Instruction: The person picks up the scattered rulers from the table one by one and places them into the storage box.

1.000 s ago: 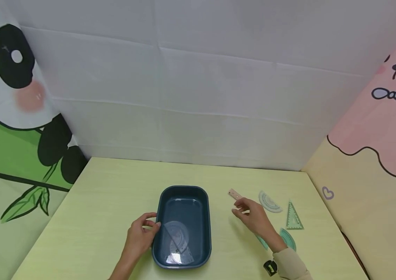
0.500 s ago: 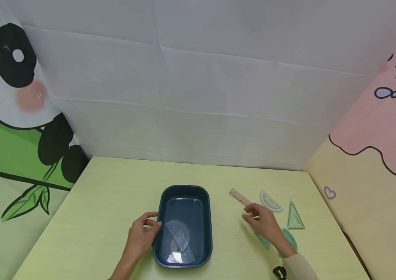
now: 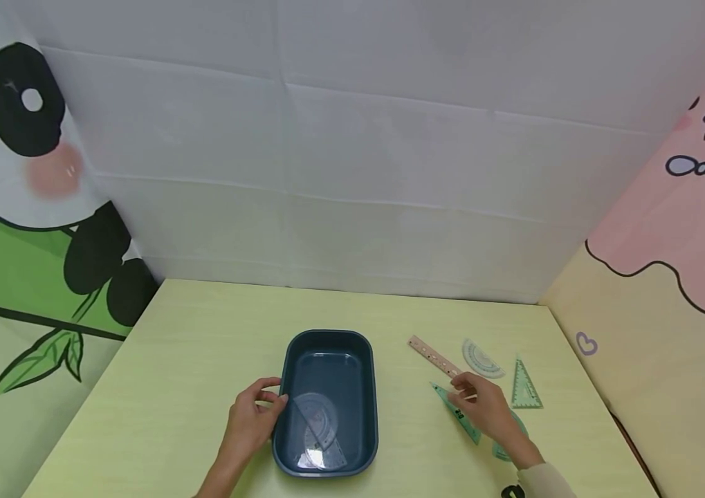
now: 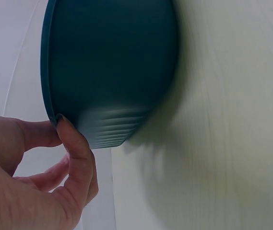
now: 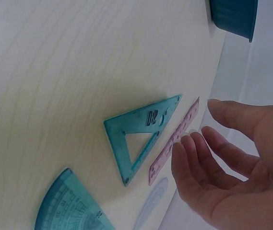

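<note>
My left hand (image 3: 254, 415) pinches the left rim of a dark blue plastic tub (image 3: 327, 373) between thumb and fingers; the left wrist view shows that grip on the tub's edge (image 4: 46, 62). Inside the tub lies a clear protractor (image 3: 317, 418), with what looks like another clear piece overlapping it. My right hand (image 3: 483, 408) hovers with loosely bent fingers and nothing between them. Just beyond its fingertips lies a pink ruler (image 3: 433, 356). Beside it is a green set square (image 3: 456, 413), its triangular cut-out visible in the right wrist view. A green protractor (image 5: 69, 206) is partly under my right forearm.
Farther right on the pale table (image 3: 215, 332) lie a pale clear protractor (image 3: 481, 360) and a light green set square (image 3: 524, 391). A white cloth wall (image 3: 352, 235) rises along the back edge, and printed cloths close off both sides.
My right hand has drifted rightward and nearer to me, uncovering more of the pink ruler and the green set square. My left hand stays on the tub's rim.
</note>
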Demonstrator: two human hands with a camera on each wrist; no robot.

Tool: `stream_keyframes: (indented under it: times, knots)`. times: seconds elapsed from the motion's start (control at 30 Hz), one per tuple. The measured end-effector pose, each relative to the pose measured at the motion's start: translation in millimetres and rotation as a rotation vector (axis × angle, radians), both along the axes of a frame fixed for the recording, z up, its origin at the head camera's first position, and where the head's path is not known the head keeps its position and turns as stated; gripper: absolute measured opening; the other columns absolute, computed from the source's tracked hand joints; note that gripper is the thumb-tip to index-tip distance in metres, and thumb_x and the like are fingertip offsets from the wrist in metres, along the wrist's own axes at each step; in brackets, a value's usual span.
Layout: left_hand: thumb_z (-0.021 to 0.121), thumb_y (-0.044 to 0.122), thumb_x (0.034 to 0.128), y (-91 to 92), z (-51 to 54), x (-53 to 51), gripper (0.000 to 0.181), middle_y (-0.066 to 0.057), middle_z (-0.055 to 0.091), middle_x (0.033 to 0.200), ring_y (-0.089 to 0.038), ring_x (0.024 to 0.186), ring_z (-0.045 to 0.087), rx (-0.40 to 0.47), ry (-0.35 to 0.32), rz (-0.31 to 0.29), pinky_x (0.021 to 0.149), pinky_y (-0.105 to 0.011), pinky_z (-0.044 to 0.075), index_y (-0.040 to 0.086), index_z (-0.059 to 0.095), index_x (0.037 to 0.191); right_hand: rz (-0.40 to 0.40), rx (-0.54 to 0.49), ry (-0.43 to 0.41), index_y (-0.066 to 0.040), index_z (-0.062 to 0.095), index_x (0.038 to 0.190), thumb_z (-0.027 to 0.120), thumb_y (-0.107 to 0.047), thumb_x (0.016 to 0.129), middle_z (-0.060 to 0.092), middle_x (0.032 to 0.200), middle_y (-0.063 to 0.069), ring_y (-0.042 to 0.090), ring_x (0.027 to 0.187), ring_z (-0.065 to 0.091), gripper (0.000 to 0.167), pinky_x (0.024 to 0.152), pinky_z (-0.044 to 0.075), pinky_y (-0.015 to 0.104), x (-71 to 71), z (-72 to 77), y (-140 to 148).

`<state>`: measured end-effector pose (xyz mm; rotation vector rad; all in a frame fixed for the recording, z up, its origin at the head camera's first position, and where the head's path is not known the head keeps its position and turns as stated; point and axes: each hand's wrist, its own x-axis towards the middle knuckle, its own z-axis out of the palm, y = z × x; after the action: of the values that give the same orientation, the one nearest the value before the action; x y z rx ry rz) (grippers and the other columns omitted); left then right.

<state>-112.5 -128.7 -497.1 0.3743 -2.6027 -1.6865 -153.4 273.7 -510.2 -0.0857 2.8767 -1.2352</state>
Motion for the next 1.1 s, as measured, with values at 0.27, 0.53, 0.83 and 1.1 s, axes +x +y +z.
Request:
stream_keyframes:
  times: [0.27, 0.53, 0.83, 1.1]
  knots:
    - [0.071, 0.006, 0.0926, 0.4, -1.9, 0.3, 0.033, -0.008, 0.066, 0.087, -0.017, 0.064, 0.061, 0.009, 0.010, 0.001, 0.050, -0.031, 0.051, -0.001, 0.067, 0.124, 0.012, 0.033, -0.012, 0.003, 0.069, 0.109, 0.078, -0.004, 0.089, 0.071, 0.102, 0.008, 0.022, 0.090, 0.068, 0.023, 0.079, 0.057, 0.033, 1.9, -4.2, 11]
    - [0.071, 0.006, 0.0928, 0.2, -1.4, 0.9, 0.033, -0.008, 0.066, 0.087, -0.018, 0.064, 0.062, 0.017, 0.010, 0.000, 0.049, -0.032, 0.052, -0.001, 0.066, 0.125, 0.018, 0.064, -0.044, 0.005, 0.068, 0.111, 0.080, -0.003, 0.086, 0.070, 0.104, 0.010, 0.027, 0.094, 0.068, 0.028, 0.083, 0.057, 0.041, 3.5, -5.1, 19]
    - [0.072, 0.007, 0.0928, -0.1, -1.1, 1.3, 0.034, -0.007, 0.066, 0.087, -0.019, 0.064, 0.063, 0.022, 0.028, -0.009, 0.049, -0.031, 0.051, -0.003, 0.066, 0.124, 0.024, 0.116, -0.083, 0.004, 0.069, 0.109, 0.083, -0.002, 0.083, 0.068, 0.101, 0.008, 0.024, 0.094, 0.066, 0.031, 0.083, 0.056, 0.041, 3.6, -9.1, 24]
    - [0.071, 0.006, 0.0927, 0.3, -0.2, 2.4, 0.033, -0.008, 0.065, 0.087, -0.019, 0.064, 0.062, 0.022, 0.020, -0.004, 0.049, -0.031, 0.051, -0.003, 0.066, 0.124, 0.038, 0.140, -0.102, 0.002, 0.068, 0.109, 0.085, -0.003, 0.081, 0.067, 0.102, 0.007, 0.024, 0.095, 0.065, 0.034, 0.084, 0.054, 0.043, 4.3, -12.5, 27]
